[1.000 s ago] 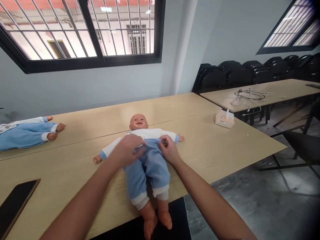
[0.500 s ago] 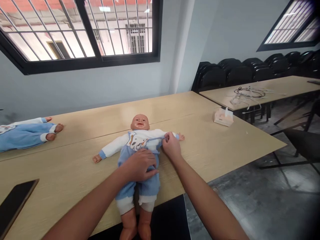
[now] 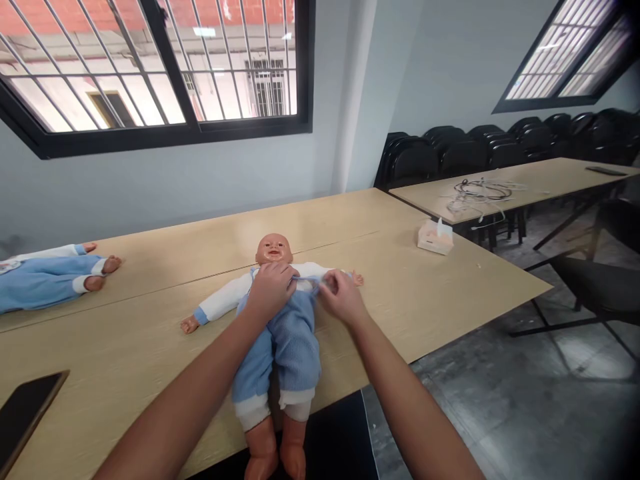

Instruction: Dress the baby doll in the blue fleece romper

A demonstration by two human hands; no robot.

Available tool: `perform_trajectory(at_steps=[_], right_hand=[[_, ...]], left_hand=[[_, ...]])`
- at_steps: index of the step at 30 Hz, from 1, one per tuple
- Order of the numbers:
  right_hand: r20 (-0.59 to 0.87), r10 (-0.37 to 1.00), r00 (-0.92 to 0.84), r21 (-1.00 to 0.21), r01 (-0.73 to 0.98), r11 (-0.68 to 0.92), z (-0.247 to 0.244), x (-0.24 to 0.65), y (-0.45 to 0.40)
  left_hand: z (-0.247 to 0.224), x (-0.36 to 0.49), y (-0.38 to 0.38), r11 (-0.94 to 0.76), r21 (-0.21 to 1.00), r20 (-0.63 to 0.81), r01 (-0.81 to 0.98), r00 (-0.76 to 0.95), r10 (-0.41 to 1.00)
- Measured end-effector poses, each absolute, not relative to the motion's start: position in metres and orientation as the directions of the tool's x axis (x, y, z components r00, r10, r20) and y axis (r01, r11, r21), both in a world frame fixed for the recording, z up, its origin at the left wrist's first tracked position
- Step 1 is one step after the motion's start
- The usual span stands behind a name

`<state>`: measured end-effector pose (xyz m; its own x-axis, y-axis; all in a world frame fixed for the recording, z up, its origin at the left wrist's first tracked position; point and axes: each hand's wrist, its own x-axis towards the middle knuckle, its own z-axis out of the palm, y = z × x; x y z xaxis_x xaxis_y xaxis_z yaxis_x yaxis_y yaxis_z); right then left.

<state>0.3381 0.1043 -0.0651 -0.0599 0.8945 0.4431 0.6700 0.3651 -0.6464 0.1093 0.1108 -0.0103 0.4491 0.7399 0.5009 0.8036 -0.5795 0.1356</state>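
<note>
A baby doll [image 3: 274, 248] lies on its back, head toward the wall, its arms spread and its feet at the table's near edge. It wears a white shirt [image 3: 220, 297] with blue cuffs, and blue trousers [image 3: 295, 340] with white cuffs. My left hand [image 3: 273, 287] is closed at the doll's chest, pinching the shirt's blue-trimmed edge and covering the printed front. Close to the doll's outstretched arm, my right hand [image 3: 343, 293] pinches the same edge further right. The blue trim is stretched between the two hands.
A second doll [image 3: 50, 280] in like clothes lies at the left. A phone [image 3: 27, 417] rests at the near left, and a tissue box [image 3: 435, 238] at the right. Cables [image 3: 483, 193] are heaped on another table [image 3: 560, 175]. Folding chairs [image 3: 413, 162] are stacked behind.
My left hand has moved up from the doll's belly to its chest and now grips the shirt edge. My right hand keeps its hold. The view has shifted slightly.
</note>
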Motion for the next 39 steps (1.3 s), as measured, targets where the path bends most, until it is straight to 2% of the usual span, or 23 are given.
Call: perform_trajectory(at_steps=[3,6,9,11,14,16,18,21,27,30,32,35,39], right_hand=[[0.493,0.867,0.080,-0.534,0.814,0.228,-0.071,0.369,0.103],[0.389,0.905,0.171,-0.480,0.876,0.041,-0.082,0.391,0.102],[0.294,0.938,0.184,-0.491,0.871,-0.017,-0.090,0.398,0.104],[0.278,0.937,0.214,-0.550,0.835,-0.027,-0.092,0.399,0.107],[0.321,0.919,0.231,-0.726,0.683,0.082,-0.091,0.398,0.113],[0.346,0.912,0.220,-0.845,0.496,0.201,-0.086,0.391,0.118],[0.358,0.915,0.187,-0.904,0.314,0.289,-0.075,0.379,0.124],[0.436,0.895,0.093,-0.886,0.217,0.409,-0.049,0.349,0.137],[0.554,0.753,-0.356,-0.664,0.357,0.657,-0.019,0.283,0.149],[0.558,0.667,-0.494,-0.589,0.330,0.738,-0.026,0.274,0.144],[0.571,0.640,-0.514,-0.597,0.275,0.753,-0.031,0.278,0.140],[0.568,0.639,-0.518,-0.676,0.149,0.722,-0.033,0.287,0.137],[0.530,0.671,-0.518,-0.780,0.013,0.626,-0.025,0.289,0.132]], left_hand=[[-0.015,0.106,0.106,-0.607,0.150,0.605,0.780,0.414,0.681],[-0.019,0.102,0.102,-0.604,0.189,0.669,0.775,0.349,0.657],[-0.023,0.099,0.101,-0.586,0.252,0.703,0.770,0.271,0.658],[-0.025,0.097,0.100,-0.587,0.287,0.723,0.757,0.231,0.651],[-0.027,0.095,0.100,-0.591,0.324,0.753,0.739,0.176,0.634],[-0.028,0.094,0.099,-0.597,0.340,0.771,0.726,0.149,0.619],[-0.029,0.094,0.099,-0.614,0.347,0.788,0.709,0.134,0.600],[-0.029,0.094,0.099,-0.625,0.375,0.798,0.685,0.105,0.594],[-0.020,0.091,0.100,-0.620,0.469,0.805,0.629,-0.016,0.593],[-0.013,0.089,0.102,-0.616,0.514,0.794,0.596,-0.061,0.605],[-0.010,0.088,0.104,-0.613,0.545,0.780,0.572,-0.076,0.622],[-0.008,0.087,0.108,-0.602,0.571,0.753,0.559,-0.065,0.654],[-0.011,0.079,0.112,-0.622,0.485,0.772,0.615,0.033,0.635]])
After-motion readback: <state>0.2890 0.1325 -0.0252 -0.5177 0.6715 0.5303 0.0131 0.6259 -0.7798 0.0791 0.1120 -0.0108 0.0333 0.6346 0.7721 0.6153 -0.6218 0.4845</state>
